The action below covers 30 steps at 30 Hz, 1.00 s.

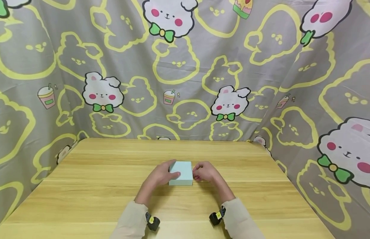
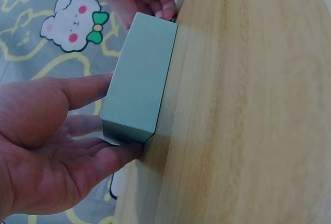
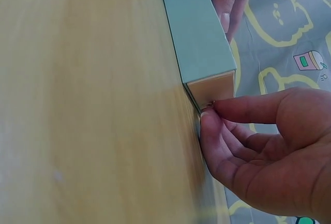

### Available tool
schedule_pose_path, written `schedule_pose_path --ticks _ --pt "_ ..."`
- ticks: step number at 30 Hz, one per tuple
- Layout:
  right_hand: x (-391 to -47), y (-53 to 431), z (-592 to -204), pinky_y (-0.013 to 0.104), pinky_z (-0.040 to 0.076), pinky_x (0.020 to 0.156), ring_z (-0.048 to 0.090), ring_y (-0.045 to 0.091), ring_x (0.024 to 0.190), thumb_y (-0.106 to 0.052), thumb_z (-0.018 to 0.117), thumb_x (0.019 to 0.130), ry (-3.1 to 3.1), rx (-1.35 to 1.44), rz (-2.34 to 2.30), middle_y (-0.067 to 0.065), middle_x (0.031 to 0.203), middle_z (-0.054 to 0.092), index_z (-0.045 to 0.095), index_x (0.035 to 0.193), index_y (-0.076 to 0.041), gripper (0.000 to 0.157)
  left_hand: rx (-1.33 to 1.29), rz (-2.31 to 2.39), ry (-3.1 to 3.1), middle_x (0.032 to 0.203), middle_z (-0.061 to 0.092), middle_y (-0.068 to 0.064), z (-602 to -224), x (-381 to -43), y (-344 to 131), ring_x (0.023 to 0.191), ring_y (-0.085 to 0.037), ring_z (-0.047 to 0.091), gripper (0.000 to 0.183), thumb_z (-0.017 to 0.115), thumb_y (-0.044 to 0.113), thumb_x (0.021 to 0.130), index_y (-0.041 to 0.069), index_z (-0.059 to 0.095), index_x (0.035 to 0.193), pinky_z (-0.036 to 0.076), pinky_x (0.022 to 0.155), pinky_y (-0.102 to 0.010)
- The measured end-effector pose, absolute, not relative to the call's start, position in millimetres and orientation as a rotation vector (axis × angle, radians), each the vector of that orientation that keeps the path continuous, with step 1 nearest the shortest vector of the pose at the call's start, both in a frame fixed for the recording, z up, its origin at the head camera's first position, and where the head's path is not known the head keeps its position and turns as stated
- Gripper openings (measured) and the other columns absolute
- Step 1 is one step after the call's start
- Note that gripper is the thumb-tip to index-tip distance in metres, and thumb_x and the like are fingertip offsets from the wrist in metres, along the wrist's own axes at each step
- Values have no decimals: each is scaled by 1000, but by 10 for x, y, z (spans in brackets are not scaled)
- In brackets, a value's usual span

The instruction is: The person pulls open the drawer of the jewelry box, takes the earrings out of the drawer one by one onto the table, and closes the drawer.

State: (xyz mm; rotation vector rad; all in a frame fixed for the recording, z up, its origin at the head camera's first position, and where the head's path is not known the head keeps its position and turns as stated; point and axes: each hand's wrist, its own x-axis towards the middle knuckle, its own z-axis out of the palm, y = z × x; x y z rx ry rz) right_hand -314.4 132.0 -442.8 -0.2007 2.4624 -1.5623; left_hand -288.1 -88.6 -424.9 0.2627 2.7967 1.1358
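A pale blue-green cardboard box [image 1: 181, 171] lies flat on the wooden table, its brown inner end [image 3: 220, 88] showing on the right side. My left hand [image 1: 161, 173] holds the box from the left, with the thumb over the top and the other fingers along the side and lower edge, as the left wrist view shows. At the brown end, my right hand [image 3: 274, 136] pinches thumb and forefinger together on a small pull [image 3: 209, 105], mostly hidden by the fingertips. Its other fingers curl in beneath.
The light wooden table [image 1: 250, 186] reaches out on all sides of the box. A grey curtain [image 1: 185, 69] with cartoon rabbits hangs behind it and along both sides. Black wrist cameras [image 1: 153, 223] sit at both sleeve cuffs.
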Motion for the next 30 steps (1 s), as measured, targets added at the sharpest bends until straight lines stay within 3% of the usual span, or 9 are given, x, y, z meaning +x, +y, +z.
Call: schedule_pose_path --ticks 15,23,30 --pt "-3162 1429 -4398 30 57 63 63 19 67 8 62 84 2443 -123 -1547 13 76 66 66 88 8 6 271 1134 2793 145 56 -21 -4242 -2866 -895 121 -33 57 66 72 32 95 9 48 151 46 103 -54" --pt "-3187 1500 -4404 30 56 63 63 20 68 6 62 86 2428 -88 -1548 12 77 65 66 89 8 6 274 1143 2788 148 53 -22 -4235 -2861 -890 130 -38 54 66 72 32 96 9 47 152 44 107 -56" --pt "-3203 1562 -4389 31 57 64 63 19 68 7 61 87 2424 -65 -1540 13 77 66 66 92 9 7 285 1152 2786 147 54 -22 -4232 -2862 -891 128 -36 55 66 72 32 95 8 47 152 44 106 -56"
